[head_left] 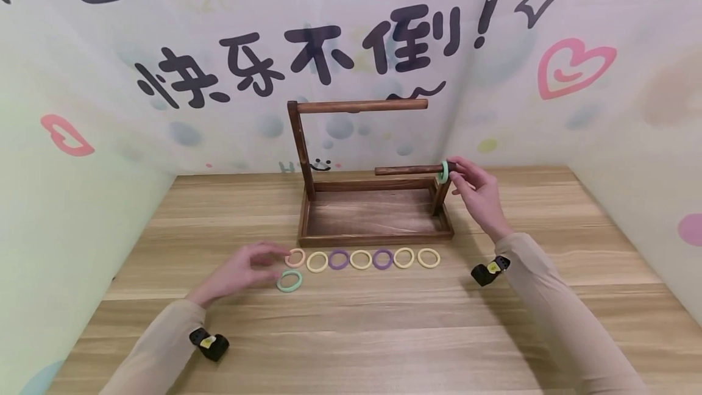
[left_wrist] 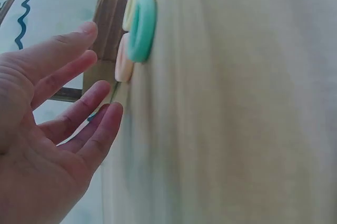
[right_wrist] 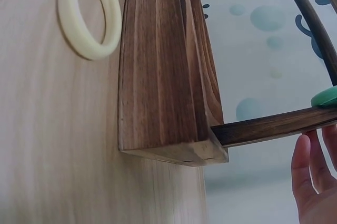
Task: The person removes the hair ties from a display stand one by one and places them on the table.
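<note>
My right hand [head_left: 482, 197] is at the right end of the lower wooden rod [head_left: 406, 170], thumb and forefinger at the edge of a green ring [head_left: 444, 172] that encircles the rod beside its post. In the right wrist view this green ring [right_wrist: 325, 97] lies against the post [right_wrist: 274, 126], partly cut off by the frame; other fingers extend behind the post. My left hand [head_left: 247, 270] hovers with loosely bent, parted fingers beside a peach ring [head_left: 303, 253] and another green ring [head_left: 289, 281]. Its palm and fingers [left_wrist: 105, 129] hold nothing in the left wrist view.
Several yellow and purple rings, among them a yellow ring [head_left: 429, 249] at the right end, lie in a row before the wooden tray [head_left: 378, 240]. A taller post [head_left: 301, 145] carries an upper rod [head_left: 362, 106]. Printed cloth [head_left: 219, 139] stands behind the table [head_left: 384, 334].
</note>
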`<action>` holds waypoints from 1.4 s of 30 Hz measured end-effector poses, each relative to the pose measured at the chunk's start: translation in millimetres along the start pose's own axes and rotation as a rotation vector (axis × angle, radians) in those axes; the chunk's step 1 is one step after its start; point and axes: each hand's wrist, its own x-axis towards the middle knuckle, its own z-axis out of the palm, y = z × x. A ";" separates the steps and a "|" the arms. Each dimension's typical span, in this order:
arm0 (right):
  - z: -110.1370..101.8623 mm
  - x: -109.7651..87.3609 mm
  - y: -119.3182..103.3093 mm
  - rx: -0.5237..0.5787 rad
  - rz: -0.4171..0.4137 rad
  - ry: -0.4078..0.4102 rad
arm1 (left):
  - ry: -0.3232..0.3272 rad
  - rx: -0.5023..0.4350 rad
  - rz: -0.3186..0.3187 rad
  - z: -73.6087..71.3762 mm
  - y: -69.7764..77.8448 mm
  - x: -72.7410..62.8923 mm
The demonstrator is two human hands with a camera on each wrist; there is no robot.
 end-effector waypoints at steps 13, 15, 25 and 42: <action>-10.5 2.9 16.8 -0.027 0.028 -0.034 | -0.008 -0.021 -0.054 -4.4 12.0 43.1; -12.6 3.8 21.3 -0.036 0.031 -0.034 | -0.001 -0.005 -0.049 -3.6 15.9 52.2; -16.6 5.1 23.0 -0.063 0.046 -0.054 | 0.029 0.060 -0.023 5.9 34.1 89.1; -15.7 5.7 24.7 -0.055 0.043 -0.054 | 0.085 0.014 0.087 42.9 56.9 144.1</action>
